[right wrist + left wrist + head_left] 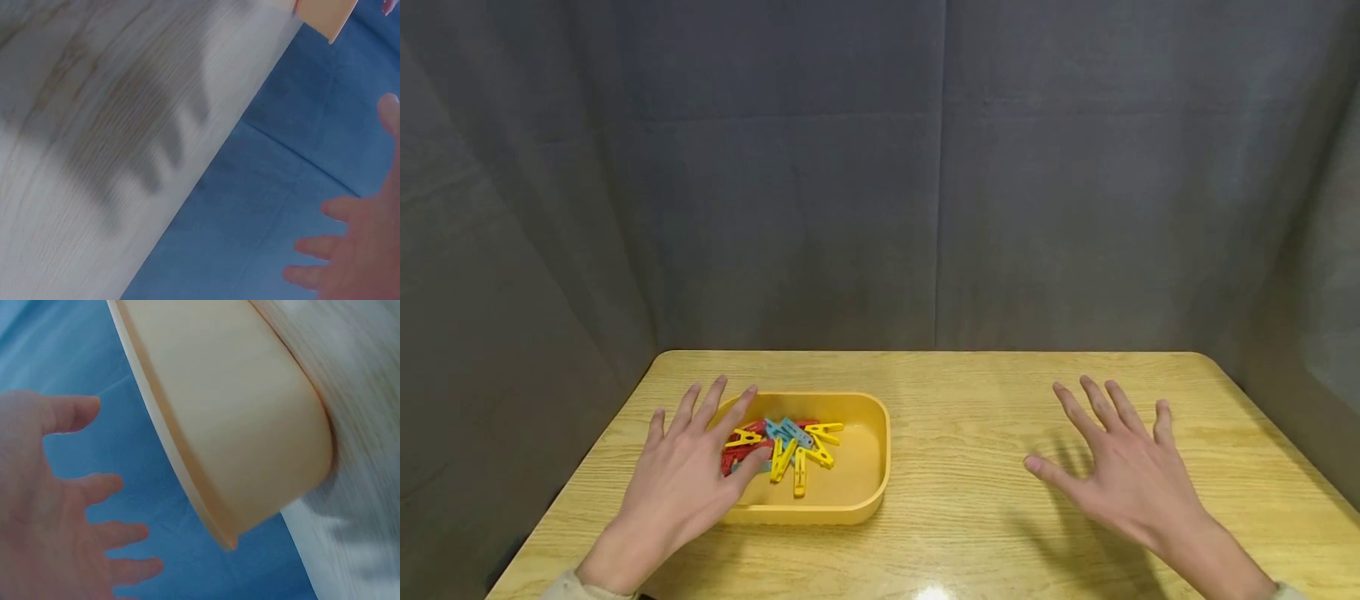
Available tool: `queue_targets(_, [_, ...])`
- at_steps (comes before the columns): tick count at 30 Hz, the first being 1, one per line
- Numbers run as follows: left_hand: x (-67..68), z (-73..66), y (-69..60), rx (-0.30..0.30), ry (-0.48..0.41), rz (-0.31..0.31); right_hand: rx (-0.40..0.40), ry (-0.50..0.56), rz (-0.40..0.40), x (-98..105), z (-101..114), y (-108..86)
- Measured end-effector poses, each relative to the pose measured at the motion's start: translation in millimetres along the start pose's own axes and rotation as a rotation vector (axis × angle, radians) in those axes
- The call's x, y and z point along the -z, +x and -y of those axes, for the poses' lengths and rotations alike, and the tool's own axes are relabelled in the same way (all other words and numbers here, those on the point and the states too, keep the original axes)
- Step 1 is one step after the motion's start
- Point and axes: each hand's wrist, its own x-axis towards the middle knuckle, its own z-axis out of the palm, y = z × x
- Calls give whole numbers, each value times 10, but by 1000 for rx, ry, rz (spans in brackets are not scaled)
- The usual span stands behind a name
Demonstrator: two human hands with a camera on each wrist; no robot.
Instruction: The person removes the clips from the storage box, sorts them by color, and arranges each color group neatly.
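In the head view a yellow tray (865, 454) holds several clothespins: yellow ones (801, 473), blue ones (790, 431) and red ones partly hidden by the left hand. The left hand (681, 483) hovers over the tray's left side with fingers spread, holding nothing. The right hand (1131, 479) is raised over the right part of the table, fingers spread and empty. In the left wrist view the left hand (56, 500) is beside the tray's outer wall (237, 412), apart from it. The right wrist view has the right hand (359, 244) at its right edge, touching nothing.
The wooden table (955, 450) has rounded back corners. Grey cloth (797, 208) hangs behind it and at both sides. Shadows of the right hand fall on the tabletop (75, 125) in the right wrist view, where a corner of the tray (325, 15) shows at the top.
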Motion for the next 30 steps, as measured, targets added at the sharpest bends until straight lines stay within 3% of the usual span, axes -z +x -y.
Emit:
queue_targets(11, [11,181,-118,21,-3,2,22,37,22,34,155,-67])
queue_targets(20, [28,357,-224,65,-115,1,50,59,14,20,265,-128])
queue_targets(25, [22,468,-263,106,-167,46,60,86,19,-4,323,-159])
queue_targets(30, [-7,555,-313,94,-215,76,80,102,3,-25,380,-188])
